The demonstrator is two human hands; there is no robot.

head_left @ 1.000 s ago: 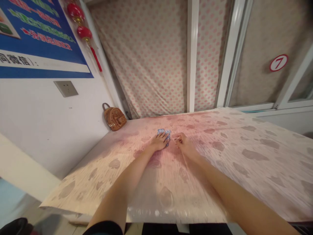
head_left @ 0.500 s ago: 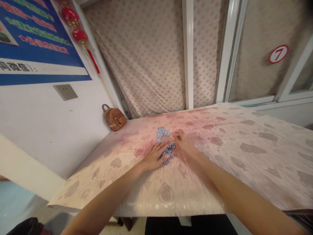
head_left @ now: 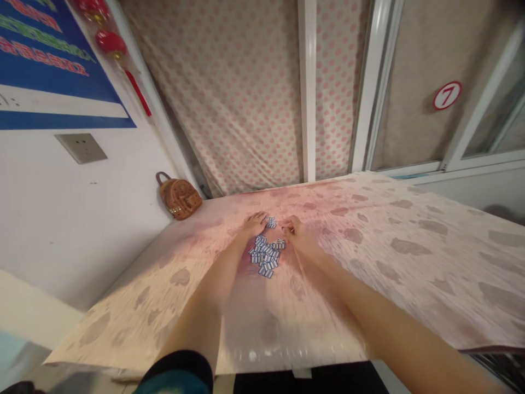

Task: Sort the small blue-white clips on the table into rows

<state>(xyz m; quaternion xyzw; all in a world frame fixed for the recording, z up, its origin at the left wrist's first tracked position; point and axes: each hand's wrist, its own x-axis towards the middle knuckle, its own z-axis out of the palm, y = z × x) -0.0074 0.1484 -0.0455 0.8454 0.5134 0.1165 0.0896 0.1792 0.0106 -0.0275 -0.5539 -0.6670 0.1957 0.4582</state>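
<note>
Small blue-and-white tiles (head_left: 262,257), like miniature mahjong pieces, lie in a loose pile near the middle of the table. A smaller cluster of the same tiles (head_left: 271,222) sits a little farther away. Beside that cluster, on its left, my left hand (head_left: 255,223) rests low with its fingers stretched out, the fingertips at the tiles' edge. My right hand (head_left: 292,230) is closed to the right of the cluster, thumb and fingers together. Whatever it pinches, if anything, is too small to make out.
The table (head_left: 361,284) wears a patterned cloth. A small brown backpack-shaped bag (head_left: 180,198) stands at its far left corner, against the wall. A polka-dot curtain (head_left: 238,98) hangs behind, and a wall socket (head_left: 82,148) is on the left.
My left hand has moved away from me, off the near tiles to the far cluster. The near pile is now uncovered and larger, the far cluster smaller. My right hand stays closed nearby.
</note>
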